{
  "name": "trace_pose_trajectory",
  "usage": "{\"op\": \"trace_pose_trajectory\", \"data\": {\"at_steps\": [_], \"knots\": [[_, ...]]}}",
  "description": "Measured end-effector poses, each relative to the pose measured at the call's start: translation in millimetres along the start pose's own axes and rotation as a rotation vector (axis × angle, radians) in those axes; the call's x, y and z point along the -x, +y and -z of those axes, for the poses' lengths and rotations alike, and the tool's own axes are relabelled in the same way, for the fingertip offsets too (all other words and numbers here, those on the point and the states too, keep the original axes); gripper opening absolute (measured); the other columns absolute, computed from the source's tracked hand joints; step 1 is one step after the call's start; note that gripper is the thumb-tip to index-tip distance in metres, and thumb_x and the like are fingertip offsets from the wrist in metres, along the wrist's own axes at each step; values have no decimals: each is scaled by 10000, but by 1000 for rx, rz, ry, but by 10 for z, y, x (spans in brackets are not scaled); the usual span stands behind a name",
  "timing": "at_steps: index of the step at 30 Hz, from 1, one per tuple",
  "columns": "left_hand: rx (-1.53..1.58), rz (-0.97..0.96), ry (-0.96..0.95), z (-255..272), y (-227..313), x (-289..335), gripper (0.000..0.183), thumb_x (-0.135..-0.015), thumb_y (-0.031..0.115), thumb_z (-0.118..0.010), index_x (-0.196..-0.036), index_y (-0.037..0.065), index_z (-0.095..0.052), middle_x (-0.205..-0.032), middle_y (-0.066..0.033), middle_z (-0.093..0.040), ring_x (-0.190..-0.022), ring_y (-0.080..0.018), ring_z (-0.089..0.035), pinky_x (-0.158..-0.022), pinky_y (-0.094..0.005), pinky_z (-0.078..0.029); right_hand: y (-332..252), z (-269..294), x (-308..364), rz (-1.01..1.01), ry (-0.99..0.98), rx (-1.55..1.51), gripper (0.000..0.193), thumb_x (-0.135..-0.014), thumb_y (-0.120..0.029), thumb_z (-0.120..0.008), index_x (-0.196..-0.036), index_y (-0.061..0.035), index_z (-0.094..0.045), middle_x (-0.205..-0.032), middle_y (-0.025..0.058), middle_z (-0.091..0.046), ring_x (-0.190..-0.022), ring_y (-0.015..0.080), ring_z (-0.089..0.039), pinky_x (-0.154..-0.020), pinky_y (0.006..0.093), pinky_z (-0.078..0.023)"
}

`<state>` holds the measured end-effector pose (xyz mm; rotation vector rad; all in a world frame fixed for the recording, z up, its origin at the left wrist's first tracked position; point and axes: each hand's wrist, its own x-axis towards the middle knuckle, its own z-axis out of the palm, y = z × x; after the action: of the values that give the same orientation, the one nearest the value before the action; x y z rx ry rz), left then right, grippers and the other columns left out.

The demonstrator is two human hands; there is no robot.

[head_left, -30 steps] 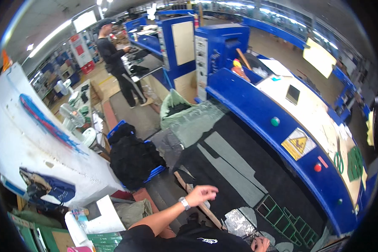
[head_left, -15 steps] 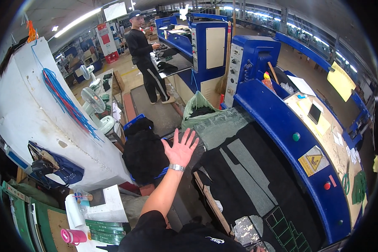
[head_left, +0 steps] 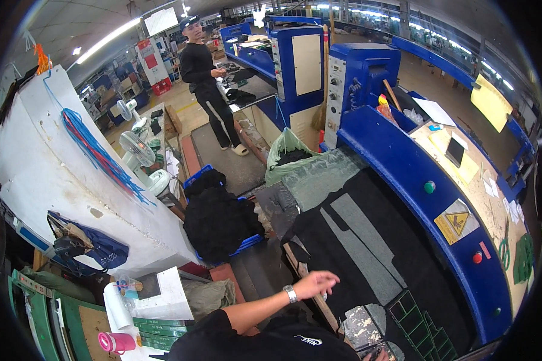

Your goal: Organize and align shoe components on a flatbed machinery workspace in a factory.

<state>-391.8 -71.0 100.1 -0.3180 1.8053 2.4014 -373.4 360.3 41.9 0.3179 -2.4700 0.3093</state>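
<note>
My left hand (head_left: 317, 284), with a metal watch at the wrist, hovers over the near edge of the blue machine's bed. Its fingers stretch to the right, loosely apart, and nothing is in it. Beneath and beyond lies black fabric (head_left: 325, 253) with long grey gaps cut through it. Only a sliver of my right hand (head_left: 376, 355) shows at the lower edge; its fingers are too hidden to read. Close to it are a scuffed, pale-flecked plate (head_left: 364, 328) and a green-edged cutting die (head_left: 411, 322) lying on the fabric.
A blue press beam (head_left: 430, 186) spans the bed on the right. Ahead stand a green bag (head_left: 283, 162) of black scraps and a blue crate (head_left: 250, 242) heaped with black cloth. Another person (head_left: 202, 75) stands at a farther machine. A white pillar (head_left: 72, 174) rises at left.
My left hand has come down and back toward me, from held out with fingers spread over the crate to above the bed's near edge. The view has shifted slightly.
</note>
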Motion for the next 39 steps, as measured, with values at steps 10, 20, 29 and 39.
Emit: {"op": "trace_pose_trajectory", "data": {"at_steps": [10, 20, 29, 39], "knots": [[-439, -72, -411, -933, -133, -318, 250, -983, 154, -542, -1192, 43, -619, -834, -45, -651, -772, -134, -628, -734, -294, -511, 445, -401, 145, 64, -103, 134, 384, -896, -500, -630, -1156, -232, -722, -1107, 115, -655, -1047, 402, -570, -884, 578, -414], [-1222, -278, -470, -1487, -491, -860, 382, -758, 315, -786, -1078, 132, -686, -1032, -55, -578, -1059, -244, -560, -823, -429, -384, 202, -169, -1047, 122, -98, -86, 300, -944, -326, -613, -1033, -71, -744, -1000, 178, -677, -961, 389, -624, -900, 510, -471], [-1594, -385, -432, -2026, -273, -1481, 464, -633, 377, -822, -1017, 137, -724, -1201, -143, -580, -1123, -331, -538, -912, -567, -416, 906, -839, -1147, -1, -112, -195, 216, -888, -181, -660, -1004, -3, -700, -984, 186, -688, -945, 393, -619, -876, 479, -467], [-1547, -398, -218, -2057, -119, -2131, 384, -743, 239, -798, -1082, 103, -677, -1212, -157, -572, -1150, -351, -521, -926, -515, -423, 1087, -595, -2353, -278, -198, -519, 241, -889, -163, -695, -1062, 4, -684, -1009, 174, -673, -951, 346, -654, -818, 375, -512]]}}
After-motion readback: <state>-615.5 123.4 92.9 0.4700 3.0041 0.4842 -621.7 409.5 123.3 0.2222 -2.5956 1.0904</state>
